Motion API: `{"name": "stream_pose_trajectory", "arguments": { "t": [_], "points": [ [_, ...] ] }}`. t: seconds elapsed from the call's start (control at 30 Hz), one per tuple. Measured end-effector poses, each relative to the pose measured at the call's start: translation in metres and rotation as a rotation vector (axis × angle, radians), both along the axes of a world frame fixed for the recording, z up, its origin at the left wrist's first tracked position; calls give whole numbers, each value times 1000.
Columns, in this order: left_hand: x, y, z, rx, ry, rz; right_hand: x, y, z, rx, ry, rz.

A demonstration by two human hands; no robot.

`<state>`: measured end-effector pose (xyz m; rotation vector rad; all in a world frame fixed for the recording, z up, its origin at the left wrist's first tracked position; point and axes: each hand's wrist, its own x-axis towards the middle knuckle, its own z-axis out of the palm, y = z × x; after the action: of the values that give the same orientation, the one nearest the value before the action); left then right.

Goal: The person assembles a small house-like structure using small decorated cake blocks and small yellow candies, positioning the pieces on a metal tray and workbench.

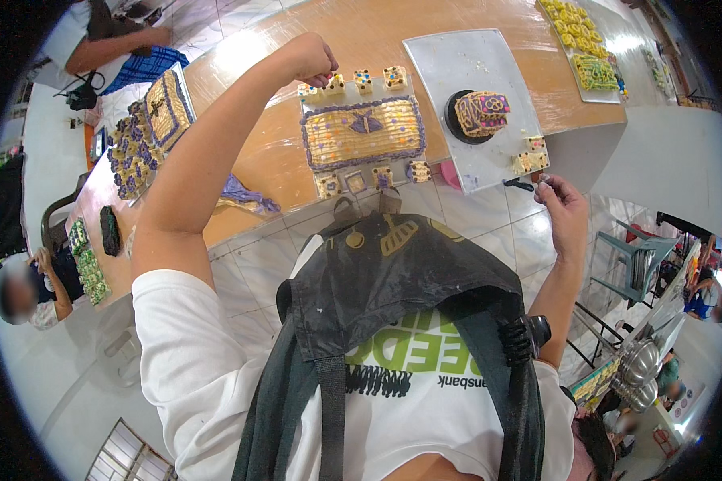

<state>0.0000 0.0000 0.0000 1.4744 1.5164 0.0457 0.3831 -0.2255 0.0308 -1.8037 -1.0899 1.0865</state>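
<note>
**Purple and yellow cake gets its border of small squares**

Purple piping and yellow icing cover the rectangular cake (363, 131) at the middle of the worktop (273, 152). The person's left hand (311, 58) is curled narrow at the far left corner of the cake, fingertips pinched at one of the small decorated squares (334, 82) in the far row; whether it grips one cannot be told. The right hand (560, 199) hovers off the near right edge of the worktop, pinching a small dark tool (519, 184).

By the look of it, the cake top is fully iced, and squares line both the far and near sides; a few more squares (531, 158) wait on the grey tray (449, 64) to the right, beside a small round cake (481, 112) on a dark plate.

Further out, another decorated cake (148, 128) sits at the left end of the brown wooden worktop and yellow pastries (578, 32) at the far right. Pale floor tiles, plastic chairs and other people surround it.
</note>
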Motion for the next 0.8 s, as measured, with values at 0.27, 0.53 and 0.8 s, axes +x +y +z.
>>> {"name": "stream_pose_trajectory", "arguments": {
  "t": [0.27, 0.53, 0.8],
  "points": [
    [-3, 5, -9, 18, 40, -71, -2, -3, 2, -9, -9, -18],
    [-3, 2, -6, 46, 43, -59, -2, -3, 1, -11, 15, -23],
    [-2, -2, -2, 46, -3, -34, -4, -3, 0, -10, -6, -17]
  ]
}}
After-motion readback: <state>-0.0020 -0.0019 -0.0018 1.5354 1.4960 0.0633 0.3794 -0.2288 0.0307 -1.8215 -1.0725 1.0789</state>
